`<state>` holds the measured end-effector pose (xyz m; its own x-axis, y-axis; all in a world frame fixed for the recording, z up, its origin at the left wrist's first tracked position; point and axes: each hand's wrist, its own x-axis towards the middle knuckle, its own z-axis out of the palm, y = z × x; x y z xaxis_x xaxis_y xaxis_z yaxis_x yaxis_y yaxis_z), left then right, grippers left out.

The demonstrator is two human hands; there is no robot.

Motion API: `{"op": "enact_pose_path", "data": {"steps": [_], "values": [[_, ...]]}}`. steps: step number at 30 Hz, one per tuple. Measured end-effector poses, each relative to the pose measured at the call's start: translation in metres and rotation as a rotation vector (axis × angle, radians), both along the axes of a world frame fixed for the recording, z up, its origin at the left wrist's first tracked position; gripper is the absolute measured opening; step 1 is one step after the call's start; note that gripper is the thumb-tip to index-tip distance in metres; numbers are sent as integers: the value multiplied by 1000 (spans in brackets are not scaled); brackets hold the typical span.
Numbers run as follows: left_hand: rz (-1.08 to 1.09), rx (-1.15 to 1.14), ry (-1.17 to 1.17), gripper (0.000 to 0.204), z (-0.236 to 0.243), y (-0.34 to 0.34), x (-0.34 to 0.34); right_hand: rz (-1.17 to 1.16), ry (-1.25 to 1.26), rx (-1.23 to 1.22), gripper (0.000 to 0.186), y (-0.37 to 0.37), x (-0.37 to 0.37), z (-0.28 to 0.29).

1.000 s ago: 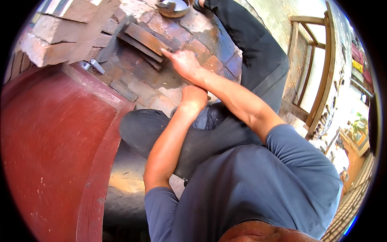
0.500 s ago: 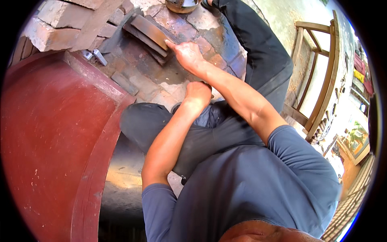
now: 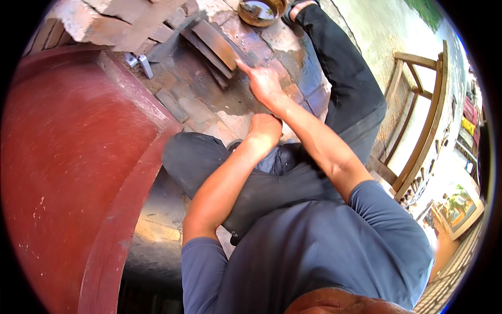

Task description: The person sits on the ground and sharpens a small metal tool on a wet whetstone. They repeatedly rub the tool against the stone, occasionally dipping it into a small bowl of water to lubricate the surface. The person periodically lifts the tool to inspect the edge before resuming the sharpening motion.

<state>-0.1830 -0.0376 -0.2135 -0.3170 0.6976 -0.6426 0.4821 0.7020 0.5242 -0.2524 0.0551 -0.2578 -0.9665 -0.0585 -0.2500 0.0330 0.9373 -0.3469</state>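
Note:
My right hand (image 3: pixel 265 86) reaches forward with its index finger stretched out. The fingertip is at the near end of a long, flat brown block (image 3: pixel 215 43), touching it or very close. The other fingers are partly hidden, and I see nothing held in them. A second slab (image 3: pixel 210 58) lies against the block's left side, low over the brick floor (image 3: pixel 196 112). Nearer my lap, my left hand (image 3: pixel 265 129) is closed, just below my right wrist. Whatever it grips, if anything, is hidden from view.
A round bowl (image 3: pixel 255 21) with liquid stands beyond the block, beside my right foot. Stacked bricks (image 3: pixel 99 26) rise at the far left. A large red panel (image 3: pixel 68 157) borders my left side. Two small metal pieces (image 3: pixel 145 66) lie by it. A wooden frame (image 3: pixel 418 120) stands right.
The view has shifted, so the scene sits lower and further right and more of the bowl shows. Both hands keep nearly the same pose and place relative to the block.

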Motion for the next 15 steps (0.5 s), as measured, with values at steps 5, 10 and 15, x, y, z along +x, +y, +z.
{"op": "enact_pose_path", "data": {"steps": [5, 10, 15], "values": [[-11, -3, 0, 39, 6, -4, -5, 1, 87, -50, 75, 6, -9, 36], [34, -4, 21, 37, 18, -3, -16, -459, 12, -610, 42, 52, 36, 85], [345, 78, 162, 27, 36, -12, -33, -755, -533, -1311, 23, 72, 58, 80]]}}
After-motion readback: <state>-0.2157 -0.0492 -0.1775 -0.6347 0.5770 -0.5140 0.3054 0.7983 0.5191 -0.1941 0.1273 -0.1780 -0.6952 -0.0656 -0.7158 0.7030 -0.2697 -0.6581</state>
